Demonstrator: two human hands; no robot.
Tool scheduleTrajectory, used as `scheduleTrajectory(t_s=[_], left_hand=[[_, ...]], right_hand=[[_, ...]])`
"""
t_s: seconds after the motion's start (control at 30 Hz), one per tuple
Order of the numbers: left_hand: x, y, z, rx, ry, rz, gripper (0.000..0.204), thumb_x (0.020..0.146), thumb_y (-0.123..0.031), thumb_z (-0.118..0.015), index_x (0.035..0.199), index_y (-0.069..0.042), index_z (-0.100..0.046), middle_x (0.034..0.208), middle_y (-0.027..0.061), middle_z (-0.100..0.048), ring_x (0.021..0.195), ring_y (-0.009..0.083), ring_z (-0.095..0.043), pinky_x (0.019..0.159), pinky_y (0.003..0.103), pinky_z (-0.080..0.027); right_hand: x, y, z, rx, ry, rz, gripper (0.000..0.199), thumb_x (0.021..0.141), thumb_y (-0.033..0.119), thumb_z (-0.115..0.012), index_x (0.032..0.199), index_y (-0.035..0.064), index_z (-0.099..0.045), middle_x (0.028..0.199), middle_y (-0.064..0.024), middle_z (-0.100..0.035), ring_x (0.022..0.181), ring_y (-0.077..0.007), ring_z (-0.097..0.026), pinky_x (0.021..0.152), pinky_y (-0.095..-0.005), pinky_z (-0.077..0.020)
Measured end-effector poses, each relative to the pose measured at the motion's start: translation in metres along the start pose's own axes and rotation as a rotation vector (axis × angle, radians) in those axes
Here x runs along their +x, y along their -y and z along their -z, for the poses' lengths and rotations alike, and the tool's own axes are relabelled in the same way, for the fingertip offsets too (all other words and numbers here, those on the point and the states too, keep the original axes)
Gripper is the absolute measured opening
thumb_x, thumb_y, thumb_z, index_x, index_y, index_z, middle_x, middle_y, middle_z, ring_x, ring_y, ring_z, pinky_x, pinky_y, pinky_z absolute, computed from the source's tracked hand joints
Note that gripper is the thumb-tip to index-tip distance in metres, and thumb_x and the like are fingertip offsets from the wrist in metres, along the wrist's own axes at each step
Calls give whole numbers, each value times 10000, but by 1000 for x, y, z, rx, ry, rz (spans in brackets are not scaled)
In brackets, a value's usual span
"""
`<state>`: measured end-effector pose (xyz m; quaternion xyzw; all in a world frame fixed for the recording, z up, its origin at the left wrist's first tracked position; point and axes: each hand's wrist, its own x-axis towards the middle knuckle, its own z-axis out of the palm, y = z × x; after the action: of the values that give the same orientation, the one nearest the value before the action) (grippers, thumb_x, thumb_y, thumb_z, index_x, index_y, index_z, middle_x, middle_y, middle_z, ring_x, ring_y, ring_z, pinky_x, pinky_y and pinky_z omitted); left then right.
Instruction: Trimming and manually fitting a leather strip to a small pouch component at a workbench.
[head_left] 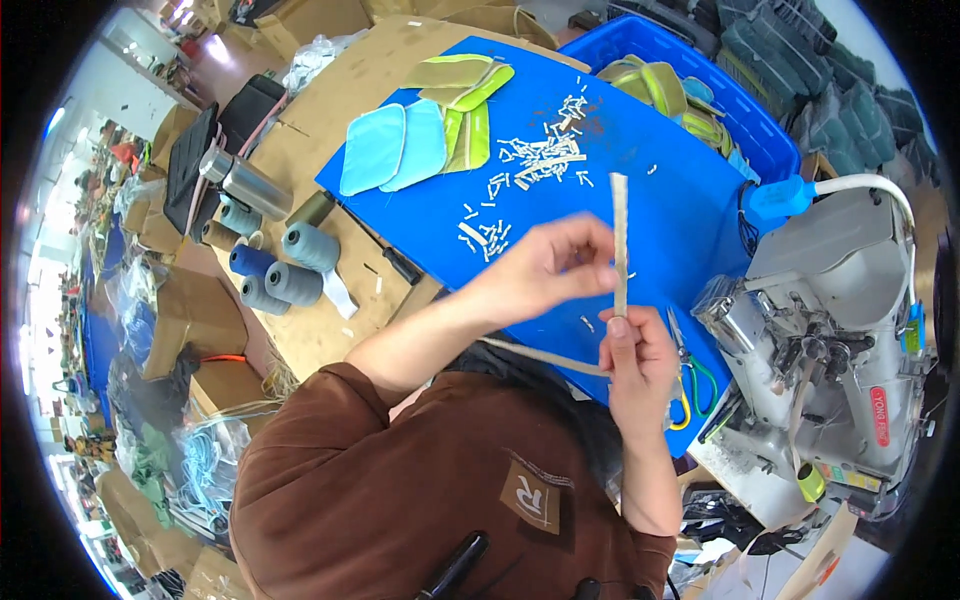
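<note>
**Head view: two hands hold a pale strip upright over the blue desk**

Head camera looks down on a person in a brown top working at a desk (690, 240) covered with a blue sheet. The right hand (638, 352) is closed in a fist around the lower part of a narrow off-white strip (620, 240), which stands nearly upright above the fist. The left hand (545, 265) reaches across from the left, its fingers pinched together just beside the strip at about mid-height; whether the fingertips actually touch it cannot be told. A further length of the same pale strip trails from below the right fist leftward toward the person's chest.

On the blue sheet behind the hands lies a scatter of short white cut pieces (535, 160), thickest near the middle of the desk. Toward the far left corner sit light blue fabric panels (395, 148) with yellow-green panels (470, 105) beside and behind them. A blue plastic crate (740, 110) at the far edge holds more yellow-green pieces. At the right edge stands a grey industrial sewing machine (830, 340), and scissors with green and yellow handles (690, 385) lie just in front of it, near the right hand. Left of the blue sheet, on brown cardboard, lie several grey and blue thread cones (285, 265) and a metal flask (245, 180).
</note>
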<state>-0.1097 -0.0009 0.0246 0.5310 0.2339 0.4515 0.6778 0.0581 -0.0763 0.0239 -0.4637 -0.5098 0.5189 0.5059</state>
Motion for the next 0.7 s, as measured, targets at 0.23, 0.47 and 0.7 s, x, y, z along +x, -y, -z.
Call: scheduleTrajectory(t_s=[0.23, 0.47, 0.7], left_hand=[[4, 13, -14, 8, -1, 119, 91, 926, -87, -662, 917, 4, -661, 833, -2, -630, 767, 54, -566, 681, 217, -460], [17, -6, -8, -79, -253, 83, 165, 941, -145, -633, 846, -12, -652, 834, 25, -651, 565, 22, -345, 480, 222, -228], [8, 33, -39, 82, -114, -23, 98, 920, -86, -664, 842, -27, -668, 786, -18, -636, 735, 22, -544, 639, 211, -442]], right_hand=[[-5, 0, 7, -12, -46, -85, 170, 1005, 168, -546, 947, 15, -596, 590, 8, -546, 485, -31, -446, 439, -205, -301], [-20, -3, 19, 0, 32, -116, 195, 1016, 191, -524, 930, 27, -587, 545, 22, -484, 453, -34, -406, 422, -211, -273], [-18, 7, 16, 60, -61, -147, 220, 1034, 219, -462, 1018, 17, -549, 617, -37, -576, 457, -69, -472, 424, -200, -365]])
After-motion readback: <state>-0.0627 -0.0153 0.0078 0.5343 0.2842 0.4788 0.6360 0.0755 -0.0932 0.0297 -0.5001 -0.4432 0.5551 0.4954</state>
